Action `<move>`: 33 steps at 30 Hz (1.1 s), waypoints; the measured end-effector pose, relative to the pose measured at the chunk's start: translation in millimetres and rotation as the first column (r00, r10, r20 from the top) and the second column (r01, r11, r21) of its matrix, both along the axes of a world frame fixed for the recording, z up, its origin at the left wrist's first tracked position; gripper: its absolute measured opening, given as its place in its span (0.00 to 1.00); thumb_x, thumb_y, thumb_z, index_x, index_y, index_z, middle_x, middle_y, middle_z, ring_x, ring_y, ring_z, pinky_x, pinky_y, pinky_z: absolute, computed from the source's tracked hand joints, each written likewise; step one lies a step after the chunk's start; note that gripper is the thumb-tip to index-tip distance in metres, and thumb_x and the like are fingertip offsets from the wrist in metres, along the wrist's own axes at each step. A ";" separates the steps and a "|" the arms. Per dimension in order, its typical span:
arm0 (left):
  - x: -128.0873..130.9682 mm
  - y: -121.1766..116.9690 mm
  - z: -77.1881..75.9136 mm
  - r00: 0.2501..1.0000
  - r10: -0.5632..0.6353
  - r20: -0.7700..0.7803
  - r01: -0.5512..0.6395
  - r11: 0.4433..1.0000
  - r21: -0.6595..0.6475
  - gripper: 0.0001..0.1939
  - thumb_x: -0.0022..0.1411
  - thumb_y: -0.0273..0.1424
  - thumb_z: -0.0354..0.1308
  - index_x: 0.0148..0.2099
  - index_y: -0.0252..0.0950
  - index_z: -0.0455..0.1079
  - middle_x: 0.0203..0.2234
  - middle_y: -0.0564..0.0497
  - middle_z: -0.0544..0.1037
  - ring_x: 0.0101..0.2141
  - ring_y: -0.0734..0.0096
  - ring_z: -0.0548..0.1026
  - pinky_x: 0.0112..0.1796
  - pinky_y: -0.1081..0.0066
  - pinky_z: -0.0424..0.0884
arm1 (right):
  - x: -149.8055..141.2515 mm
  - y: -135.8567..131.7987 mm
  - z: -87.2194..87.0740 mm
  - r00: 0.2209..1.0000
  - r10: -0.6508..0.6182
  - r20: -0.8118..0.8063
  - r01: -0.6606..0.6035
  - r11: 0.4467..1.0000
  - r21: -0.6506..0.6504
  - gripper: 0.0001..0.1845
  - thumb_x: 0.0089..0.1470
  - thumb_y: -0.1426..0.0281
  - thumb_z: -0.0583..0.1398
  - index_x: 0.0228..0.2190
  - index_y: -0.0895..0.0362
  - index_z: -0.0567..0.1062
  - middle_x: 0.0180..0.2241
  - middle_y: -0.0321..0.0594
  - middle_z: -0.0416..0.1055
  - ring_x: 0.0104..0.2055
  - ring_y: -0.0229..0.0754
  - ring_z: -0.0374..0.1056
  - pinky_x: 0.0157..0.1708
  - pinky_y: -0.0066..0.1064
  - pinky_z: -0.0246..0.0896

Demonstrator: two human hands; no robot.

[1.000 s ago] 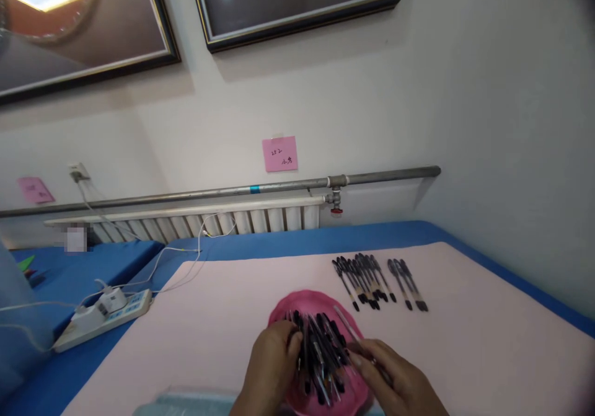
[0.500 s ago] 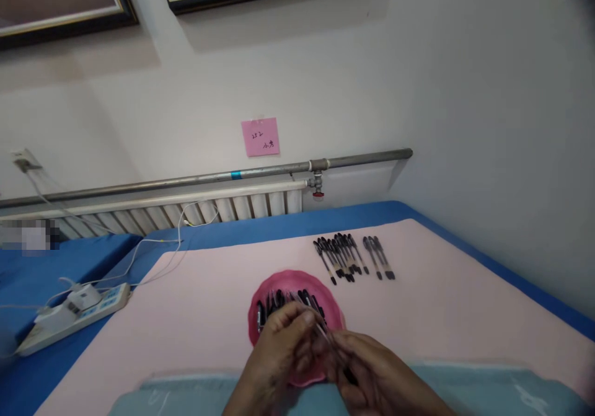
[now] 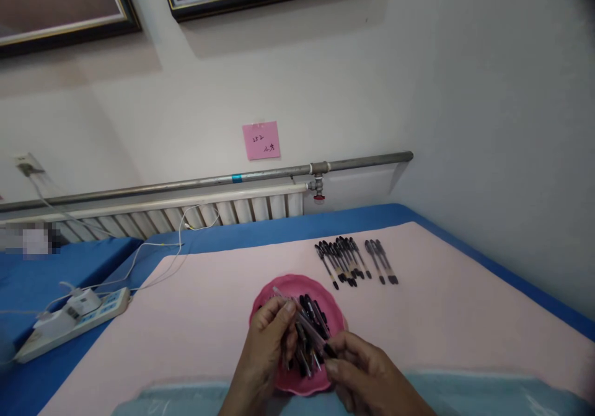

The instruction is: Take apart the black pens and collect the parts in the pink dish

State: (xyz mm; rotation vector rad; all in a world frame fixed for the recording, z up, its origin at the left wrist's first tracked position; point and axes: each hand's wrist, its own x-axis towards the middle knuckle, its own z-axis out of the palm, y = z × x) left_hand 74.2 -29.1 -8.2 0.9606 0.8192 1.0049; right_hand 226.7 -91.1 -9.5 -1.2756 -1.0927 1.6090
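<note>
Between my two hands, a clear pen barrel (image 3: pixel 310 328) with a black end slants over a pink scalloped dish (image 3: pixel 338 309). My left hand (image 3: pixel 264 338) pinches its upper part between thumb and fingers. At its lower end, my right hand (image 3: pixel 365 363) closes thumb and forefinger on the black part. Beneath them the dish holds loose black pen parts (image 3: pixel 304 357) and clear tubes, partly hidden by my fingers. Farther back on the right, a row of assembled black-capped pens (image 3: pixel 341 261) lies beside a smaller group of pens (image 3: pixel 381 261).
A pink sheet (image 3: pixel 199 317) covers the blue table (image 3: pixel 390 212). On the left sits a power strip (image 3: pixel 74 326) with plugs and white cables (image 3: pixel 139 258). Behind the table run a radiator (image 3: pixel 260 208) and a pipe (image 3: pixel 195 185). Teal cloth (image 3: pixel 465 391) lies along the near edge.
My right hand has turned and opened away from my left, leaving the clear barrel and the pen parts in the dish more visible. The view has tilted slightly up.
</note>
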 end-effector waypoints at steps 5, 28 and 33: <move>0.3 1.2 -1.6 1.000 0.011 0.007 -0.011 0.999 -0.035 0.17 0.54 0.43 0.57 0.33 0.33 0.64 0.09 0.62 0.61 0.10 0.85 0.54 0.13 0.81 0.49 | -3.5 -3.1 2.0 0.983 -0.054 -0.176 0.034 0.993 -0.114 0.21 0.49 0.51 0.54 0.26 0.58 0.68 0.19 0.33 0.65 0.14 0.27 0.54 0.13 0.20 0.39; -16.6 10.2 -2.4 0.760 0.269 -0.592 -0.143 0.957 0.252 0.18 0.49 0.45 0.58 0.21 0.36 0.61 0.14 0.59 0.63 0.19 0.76 0.62 0.21 0.76 0.56 | 12.0 0.7 -6.8 0.719 -0.336 0.608 -0.043 0.852 0.522 0.06 0.53 0.68 0.54 0.31 0.52 0.71 0.28 0.36 0.69 0.29 0.39 0.65 0.30 0.29 0.58; -10.9 9.5 -9.5 0.574 0.294 -0.764 -0.002 0.934 0.358 0.15 0.56 0.43 0.51 0.24 0.38 0.65 0.17 0.55 0.69 0.22 0.70 0.68 0.24 0.74 0.57 | 32.5 9.4 -5.1 0.673 -0.475 0.567 0.068 0.803 0.592 0.09 0.54 0.65 0.54 0.34 0.53 0.73 0.30 0.38 0.72 0.30 0.40 0.67 0.32 0.29 0.60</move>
